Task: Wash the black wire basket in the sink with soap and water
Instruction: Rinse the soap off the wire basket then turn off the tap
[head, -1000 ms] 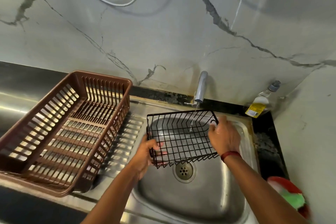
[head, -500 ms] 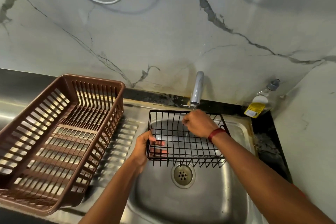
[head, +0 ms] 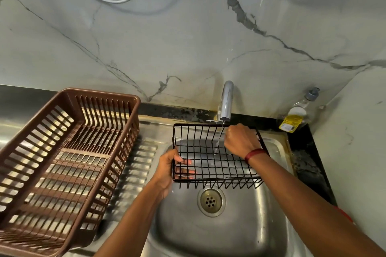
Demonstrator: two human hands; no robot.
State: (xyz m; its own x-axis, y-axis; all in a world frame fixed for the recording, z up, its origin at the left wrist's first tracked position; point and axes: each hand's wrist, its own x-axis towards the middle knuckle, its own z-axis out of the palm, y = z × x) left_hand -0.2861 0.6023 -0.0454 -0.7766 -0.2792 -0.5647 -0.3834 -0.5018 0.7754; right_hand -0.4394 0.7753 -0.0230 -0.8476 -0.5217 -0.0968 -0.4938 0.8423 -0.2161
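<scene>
- Two hands carry out this step: my left hand (head: 167, 170) grips the left end of the black wire basket (head: 215, 155), thumb over the rim and fingers through the side wires; my right hand (head: 241, 141) is clenched on the wires at the basket's back right, just beside the water stream (head: 220, 134).
- Location: I hold the basket over the sink (head: 269, 210), above the drain (head: 211, 200) and directly below the tap (head: 226, 101), clear of the sink floor.
- Procedure: keep the left grip firm as the anchor. Rub wire by wire with the right hand while tilting the basket so the thin stream reaches each section in turn. Judgement: wet wire will be slippery, so shift one grip at a time.
- Soap: no lather is visible on the basket. The soap bottle (head: 296, 113) stands right of the tap, on the dark ledge; I judge it is needed next.
- Surroundings: a brown plastic crate (head: 69, 152) sits left of the sink on the draining board (head: 135, 165), near my left elbow; swing the basket clear of it.
- Obstruction: the tap spout hangs just above the basket's back rim, so lift with care.
</scene>
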